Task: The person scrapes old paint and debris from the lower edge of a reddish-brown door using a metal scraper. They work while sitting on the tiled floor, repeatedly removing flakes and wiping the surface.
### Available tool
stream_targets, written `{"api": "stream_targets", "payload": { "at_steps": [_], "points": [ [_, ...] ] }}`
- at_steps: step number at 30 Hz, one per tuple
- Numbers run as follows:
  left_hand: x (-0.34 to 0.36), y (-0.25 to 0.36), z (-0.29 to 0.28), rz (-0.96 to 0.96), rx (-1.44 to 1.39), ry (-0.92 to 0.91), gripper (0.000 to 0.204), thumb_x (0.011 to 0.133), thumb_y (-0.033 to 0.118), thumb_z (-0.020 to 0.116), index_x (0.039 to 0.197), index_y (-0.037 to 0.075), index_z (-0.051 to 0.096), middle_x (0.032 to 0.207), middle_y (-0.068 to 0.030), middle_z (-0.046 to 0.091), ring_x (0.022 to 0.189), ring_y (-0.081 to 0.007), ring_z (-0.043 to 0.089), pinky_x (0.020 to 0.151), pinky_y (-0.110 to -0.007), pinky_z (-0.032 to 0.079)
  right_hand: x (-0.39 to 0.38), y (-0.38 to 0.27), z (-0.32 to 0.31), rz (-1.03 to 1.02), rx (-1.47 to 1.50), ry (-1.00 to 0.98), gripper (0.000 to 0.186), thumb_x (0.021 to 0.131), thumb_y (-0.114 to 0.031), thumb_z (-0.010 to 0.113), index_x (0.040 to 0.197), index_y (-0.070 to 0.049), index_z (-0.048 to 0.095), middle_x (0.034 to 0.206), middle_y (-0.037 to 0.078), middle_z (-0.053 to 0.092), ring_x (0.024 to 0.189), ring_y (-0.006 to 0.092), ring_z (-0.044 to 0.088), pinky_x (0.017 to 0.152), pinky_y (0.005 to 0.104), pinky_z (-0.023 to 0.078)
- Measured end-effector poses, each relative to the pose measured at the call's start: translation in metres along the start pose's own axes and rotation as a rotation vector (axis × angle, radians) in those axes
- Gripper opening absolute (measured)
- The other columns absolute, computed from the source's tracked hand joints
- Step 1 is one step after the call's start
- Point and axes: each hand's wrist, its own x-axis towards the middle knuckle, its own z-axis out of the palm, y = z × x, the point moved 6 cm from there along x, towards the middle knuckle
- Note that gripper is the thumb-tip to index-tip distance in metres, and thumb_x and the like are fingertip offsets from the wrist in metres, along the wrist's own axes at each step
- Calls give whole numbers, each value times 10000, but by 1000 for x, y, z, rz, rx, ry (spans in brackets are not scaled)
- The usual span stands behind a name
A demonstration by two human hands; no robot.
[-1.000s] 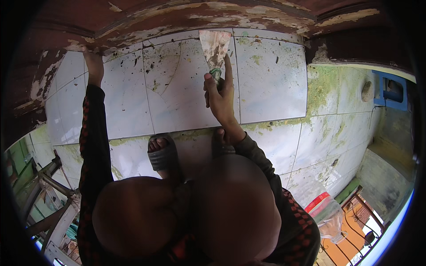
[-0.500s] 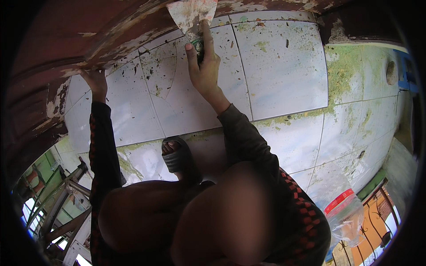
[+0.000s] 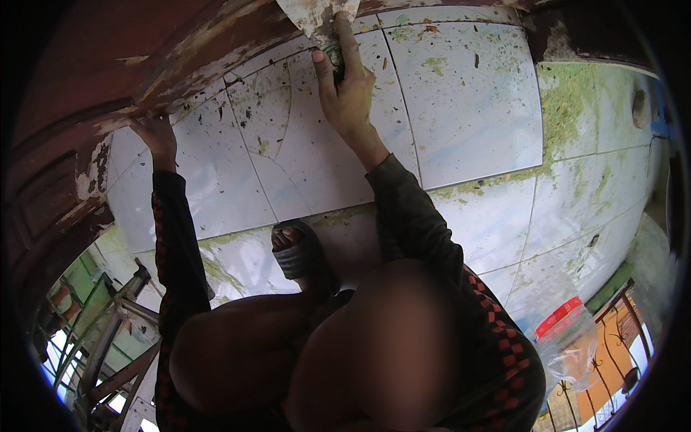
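My right hand [image 3: 351, 101] is closed round the dark handle of a putty knife [image 3: 315, 17], its index finger stretched along the blade. The wide, paint-smeared blade lies against the lower part of a brown wooden door [image 3: 237, 43] with flaking paint; its far edge runs out of the top of the view. On the left, my left hand [image 3: 157, 138] grips the door's bottom edge, with the fingertips partly hidden there.
White floor tiles [image 3: 461, 108] under the door carry paint flakes and green grime; a step edge crosses them. My sandalled foot [image 3: 295, 248] rests below that edge. A clear plastic bag with a red band [image 3: 560, 320] lies at lower right, a metal frame [image 3: 119, 317] at lower left.
My right hand and the putty knife have shifted slightly up and to the right, with more of the blade out of view. My left hand stays at the door edge. The whole view has shifted a little.
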Motion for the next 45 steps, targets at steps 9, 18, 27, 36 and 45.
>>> {"api": "stream_targets", "payload": {
  "at_steps": [9,18,27,36,45],
  "points": [
    [-2,5,4,-43,-1,-5,925,949,820,369,1586,169,210,1600,-161,300,1460,-335,295,1237,-525,170,6,0,-2,7,22,12,614,1031,-321,640,1562,-92,434,851,186,728,583,250,659,616,362,545],
    [0,2,0,-28,-26,10,811,1002,762,307,1575,191,245,1604,-146,300,1440,-309,316,1232,-526,193,-1,-1,-4,85,18,-29,634,1030,-345,639,1567,-88,422,773,171,712,615,240,700,621,351,550],
    [9,-6,-7,-46,29,-33,864,1007,760,270,1603,139,187,1643,-188,253,1523,-348,217,1262,-517,150,6,-4,-10,-8,41,14,622,1035,-362,627,1556,-80,435,830,177,738,646,282,721,642,366,567],
    [7,-5,-17,-4,-12,-49,841,1002,757,348,1584,160,232,1545,-111,369,1411,-273,348,1213,-485,244,-13,-25,-26,86,127,-51,713,1051,-331,569,1606,-14,252,1289,299,638,939,354,738,798,433,564],
    [10,-17,-26,76,76,88,719,1066,638,330,1562,124,247,1530,-104,367,1321,-253,412,1162,-455,309,-53,11,-71,474,2,-268,563,1071,-425,513,1319,80,535,653,108,616,538,191,576,528,362,455]
  ]
}}
